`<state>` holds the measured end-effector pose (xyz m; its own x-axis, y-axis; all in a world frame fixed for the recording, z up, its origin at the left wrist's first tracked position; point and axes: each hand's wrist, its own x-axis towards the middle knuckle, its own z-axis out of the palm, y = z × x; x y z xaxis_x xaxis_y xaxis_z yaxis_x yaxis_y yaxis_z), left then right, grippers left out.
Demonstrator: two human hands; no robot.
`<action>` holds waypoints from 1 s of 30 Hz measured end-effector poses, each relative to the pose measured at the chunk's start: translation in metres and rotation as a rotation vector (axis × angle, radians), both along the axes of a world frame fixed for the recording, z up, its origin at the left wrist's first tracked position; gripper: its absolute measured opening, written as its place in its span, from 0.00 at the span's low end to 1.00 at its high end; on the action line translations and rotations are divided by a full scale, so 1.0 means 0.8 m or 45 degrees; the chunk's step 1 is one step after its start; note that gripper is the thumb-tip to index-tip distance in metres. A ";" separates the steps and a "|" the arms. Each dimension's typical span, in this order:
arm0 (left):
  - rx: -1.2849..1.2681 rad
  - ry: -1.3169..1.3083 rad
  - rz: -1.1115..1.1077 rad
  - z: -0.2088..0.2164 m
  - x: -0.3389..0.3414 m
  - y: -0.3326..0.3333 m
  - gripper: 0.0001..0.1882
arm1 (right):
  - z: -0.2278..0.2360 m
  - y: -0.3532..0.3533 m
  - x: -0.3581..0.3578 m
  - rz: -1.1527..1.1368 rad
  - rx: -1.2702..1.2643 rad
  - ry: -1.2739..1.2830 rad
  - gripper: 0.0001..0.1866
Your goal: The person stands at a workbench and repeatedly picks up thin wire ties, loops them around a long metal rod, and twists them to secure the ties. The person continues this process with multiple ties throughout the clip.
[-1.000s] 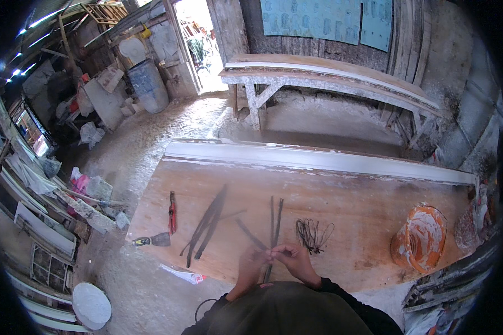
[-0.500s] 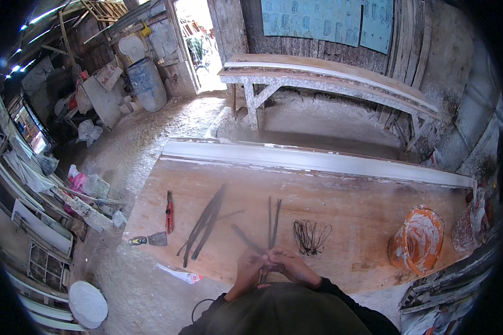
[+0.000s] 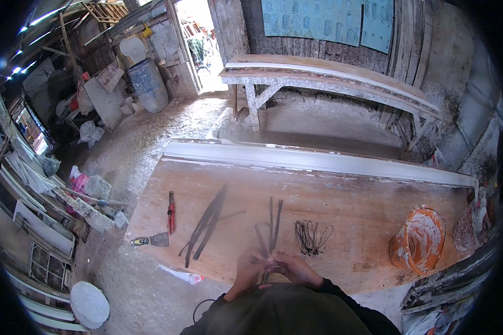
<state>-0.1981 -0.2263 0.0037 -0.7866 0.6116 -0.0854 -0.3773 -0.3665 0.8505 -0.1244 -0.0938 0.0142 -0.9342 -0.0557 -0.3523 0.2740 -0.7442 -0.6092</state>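
Left hand (image 3: 247, 269): thumb and fingers pinching a dark held strip (image 3: 260, 239). Right hand (image 3: 296, 268): fingertips drawn in to meet the left's; cannot tell whether they grip the strip too. Contact point small, partly hidden by the fingers.

Held strip: just beyond the joined fingertips. Long axis runs away from the body, leaning slightly left; far part blurred, seemingly doubled.

Straight strips (image 3: 276, 215): two, directly ahead of the hands, beside the held one, long axes nearly straight away from the body. Near portion passes behind the fingers.

Left of left hand: loose strips (image 3: 207, 223), slanting far-right to near-left; farther left, a red tool (image 3: 171, 215) and a putty knife (image 3: 151, 240). Right hand: cord bundle (image 3: 313, 237) near, ahead and right; orange bucket (image 3: 398, 245) well right.

Edges: counter (image 3: 363, 223) ends close to the body, just by the wrists; white moulding (image 3: 313, 159) lines its far edge. Widest wood surface: between cord bundle and bucket; narrower stretch between left hand and loose strips.
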 end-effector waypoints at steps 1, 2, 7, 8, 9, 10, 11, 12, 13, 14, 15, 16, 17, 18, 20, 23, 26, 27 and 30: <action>-0.013 0.013 -0.005 -0.005 -0.001 -0.001 0.10 | -0.002 -0.002 0.000 -0.018 -0.002 -0.001 0.07; -0.025 0.025 -0.010 -0.006 -0.002 -0.001 0.10 | -0.003 -0.004 0.000 -0.036 -0.005 -0.002 0.07; -0.066 0.059 -0.009 0.000 0.000 0.005 0.06 | -0.002 -0.006 0.001 -0.118 0.068 0.011 0.08; -0.062 0.085 -0.014 -0.001 0.000 0.005 0.05 | -0.001 -0.006 0.001 -0.122 0.101 0.017 0.08; -0.056 0.072 -0.026 0.001 0.001 0.005 0.05 | 0.000 -0.007 0.001 -0.155 0.131 0.046 0.08; -0.051 0.058 -0.040 0.008 0.001 0.006 0.05 | 0.001 -0.009 0.001 -0.190 0.161 0.074 0.07; -0.045 0.044 -0.055 0.012 0.001 0.006 0.05 | 0.002 -0.009 0.001 -0.226 0.191 0.102 0.07; -0.060 0.026 -0.029 0.009 0.001 0.007 0.05 | -0.002 -0.009 0.000 -0.260 0.223 0.138 0.07; -0.076 0.007 -0.003 0.005 0.001 0.008 0.05 | -0.008 -0.009 -0.001 -0.293 0.254 0.176 0.07; -0.093 -0.011 0.023 0.002 0.002 0.009 0.05 | -0.011 -0.009 -0.001 -0.326 0.285 0.213 0.07; -0.107 -0.029 0.024 0.003 0.002 0.009 0.05 | -0.011 -0.010 0.000 -0.363 0.364 0.219 0.06; -0.123 -0.048 0.026 0.004 0.002 0.009 0.05 | -0.012 -0.011 0.000 -0.400 0.441 0.223 0.05; -0.139 -0.067 0.027 0.005 0.003 0.009 0.05 | -0.013 -0.012 0.001 -0.437 0.519 0.226 0.04; -0.159 -0.093 0.032 0.008 0.003 0.010 0.05 | -0.013 -0.013 0.001 -0.514 0.749 0.278 0.04; -0.195 -0.141 0.043 0.014 0.004 0.014 0.05 | -0.011 -0.012 0.001 -0.663 1.216 0.384 0.04; -0.256 -0.180 -0.028 0.014 0.005 0.015 0.04 | -0.002 -0.003 0.000 -0.827 2.036 0.729 0.06; -0.252 -0.135 -0.022 0.017 0.004 0.015 0.04 | -0.011 -0.002 0.000 -0.828 2.150 0.741 0.08; -0.254 -0.136 -0.025 0.018 0.004 0.016 0.04 | -0.009 -0.002 0.000 -0.878 2.163 0.750 0.07; -0.283 -0.127 -0.030 0.020 0.003 0.015 0.05 | 0.000 -0.004 -0.001 -0.913 2.219 0.804 0.06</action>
<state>-0.1960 -0.2146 0.0194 -0.7534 0.5872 -0.2961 -0.4694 -0.1649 0.8674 -0.1256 -0.0966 0.0142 -0.6168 0.2961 0.7293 -0.2580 0.7993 -0.5428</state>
